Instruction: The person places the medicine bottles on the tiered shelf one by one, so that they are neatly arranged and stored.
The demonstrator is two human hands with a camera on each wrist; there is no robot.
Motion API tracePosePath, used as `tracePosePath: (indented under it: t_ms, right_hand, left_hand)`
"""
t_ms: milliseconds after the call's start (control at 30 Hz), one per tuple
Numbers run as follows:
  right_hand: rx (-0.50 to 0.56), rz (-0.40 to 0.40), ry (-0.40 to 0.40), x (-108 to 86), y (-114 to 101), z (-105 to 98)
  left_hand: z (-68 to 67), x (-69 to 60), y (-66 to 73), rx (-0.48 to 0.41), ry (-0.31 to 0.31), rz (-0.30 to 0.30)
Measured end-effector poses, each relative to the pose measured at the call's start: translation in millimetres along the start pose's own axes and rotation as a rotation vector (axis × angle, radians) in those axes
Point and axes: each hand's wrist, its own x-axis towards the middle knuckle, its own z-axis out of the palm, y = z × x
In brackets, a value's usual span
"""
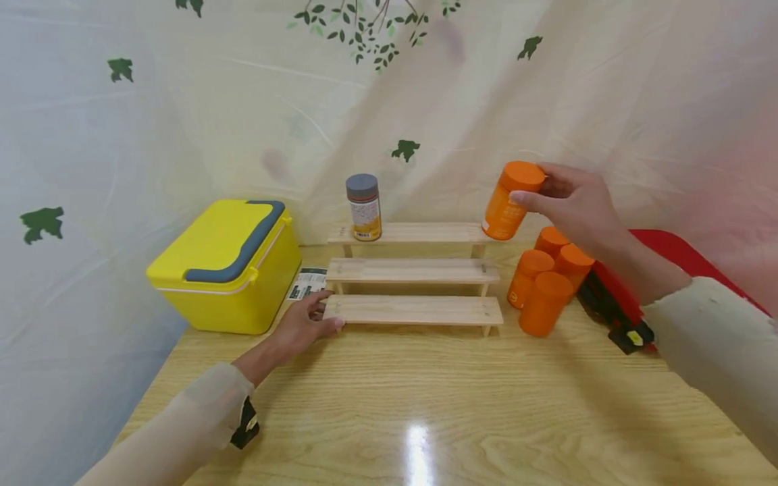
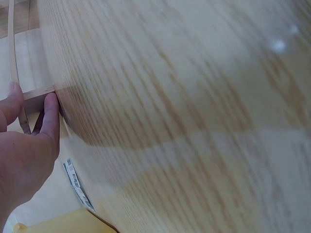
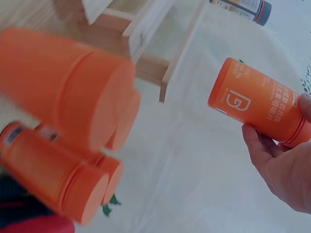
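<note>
My right hand [image 1: 577,199] grips an orange supplement bottle [image 1: 507,206] near its lid. The bottle is tilted, by the right end of the top tier; its printed label [image 3: 252,99] shows in the right wrist view. My left hand [image 1: 300,325] holds the left end of the lowest tier of a three-tier wooden shelf [image 1: 413,309]. In the left wrist view, thumb and fingers [image 2: 51,114] are around the wooden end piece. A grey-lidded bottle [image 1: 365,212] stands upright at the top tier's left end. Several more orange bottles [image 1: 546,304] stand grouped right of the shelf.
A yellow box [image 1: 243,297] with a grey-blue handle stands left of the shelf. A printed card [image 1: 306,283] lies between them. Under my right forearm is a red bag [image 1: 656,236] with a black strap and buckle. A pale leaf-patterned curtain [image 1: 243,121] hangs behind the wooden table [image 1: 377,405].
</note>
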Motion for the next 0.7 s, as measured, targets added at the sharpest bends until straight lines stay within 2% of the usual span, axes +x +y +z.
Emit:
tracePosePath:
  t_ms: [133, 333, 433, 700]
  right_hand:
    - [0.003, -0.012, -0.039, 16.1, -8.4, 24.3]
    - [0.155, -0.010, -0.106, 37.3, -16.0, 59.4]
    - [0.196, 0.001, -0.122, 45.5, -17.5, 75.3]
    - [0.230, 0.003, -0.142, 59.8, -20.8, 107.0]
  left_hand:
    - [-0.4, 0.1, -0.2, 0.003, -0.002, 0.002]
    - [-0.9, 0.4, -0.2, -0.006, -0.009, 0.009]
    - [-0.5, 0.3, 0.0, -0.008, -0.009, 0.005]
    - [0.8, 0.3, -0.7, -0.004, 0.000, 0.006]
